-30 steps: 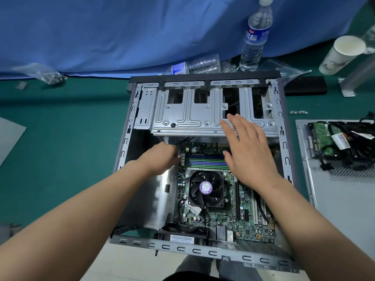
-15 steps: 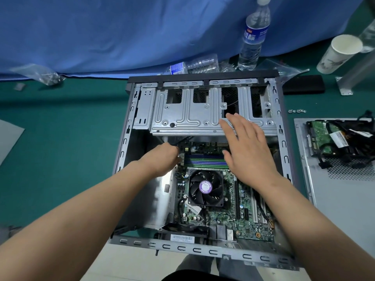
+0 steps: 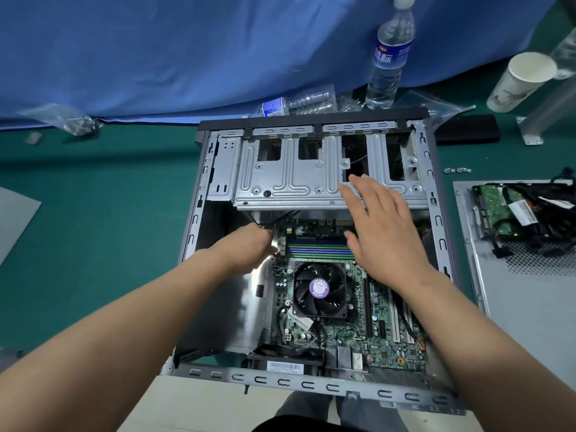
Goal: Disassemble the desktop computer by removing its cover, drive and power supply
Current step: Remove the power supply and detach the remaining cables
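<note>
Here the open computer case lies on the green mat, its motherboard and black fan with an unreadable purple label exposed. The right hand lies flat with fingers spread on the case's drive cage; the left hand pinches black cables just below that cage. Behind the case stands a blue-labelled water bottle, its print illegible.

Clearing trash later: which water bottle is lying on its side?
The crushed clear bottle behind the computer case; the blue-labelled bottle beside it stands upright.

Purple fan sticker perhaps "TaiSol", bottle label Chinese characters
</note>
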Tool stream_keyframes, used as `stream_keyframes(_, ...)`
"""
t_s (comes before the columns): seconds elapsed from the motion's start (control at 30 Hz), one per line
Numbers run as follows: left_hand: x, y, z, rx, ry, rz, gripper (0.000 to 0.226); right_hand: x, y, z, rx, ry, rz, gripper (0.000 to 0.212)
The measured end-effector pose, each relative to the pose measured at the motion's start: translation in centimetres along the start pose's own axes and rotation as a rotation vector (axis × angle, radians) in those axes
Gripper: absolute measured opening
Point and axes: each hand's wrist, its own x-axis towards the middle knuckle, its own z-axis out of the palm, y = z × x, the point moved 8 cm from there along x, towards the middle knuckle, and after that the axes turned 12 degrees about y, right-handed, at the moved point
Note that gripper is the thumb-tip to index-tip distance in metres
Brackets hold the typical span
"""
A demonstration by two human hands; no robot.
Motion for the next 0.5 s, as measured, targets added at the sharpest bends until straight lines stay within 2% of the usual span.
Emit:
stream_keyframes(0.13, 0.0, 0.0, 0.1, 0.056, 0.025, -0.005, 0.031, 0.0, 0.0, 0.0, 0.007, 0.004, 0.001, 0.069)
stream_keyframes(0.23, 0.3, 0.2, 0.3, -0.017, 0.015, -0.034, 0.026, 0.0, 0.0, 0.0, 0.005, 0.002, -0.001, 0.069)
stream_keyframes(0.37, 0.2, -0.2, 0.7, -0.140, -0.038, -0.067, 0.004, 0.0, 0.0, 0.0, 0.003, 0.001, 0.002, 0.069)
stream_keyframes(0.5, -0.2, -0.9, 0.9, -0.252, -0.039, -0.111, 0.010, 0.1, 0.0, 0.0, 0.015, 0.014, 0.005, 0.069)
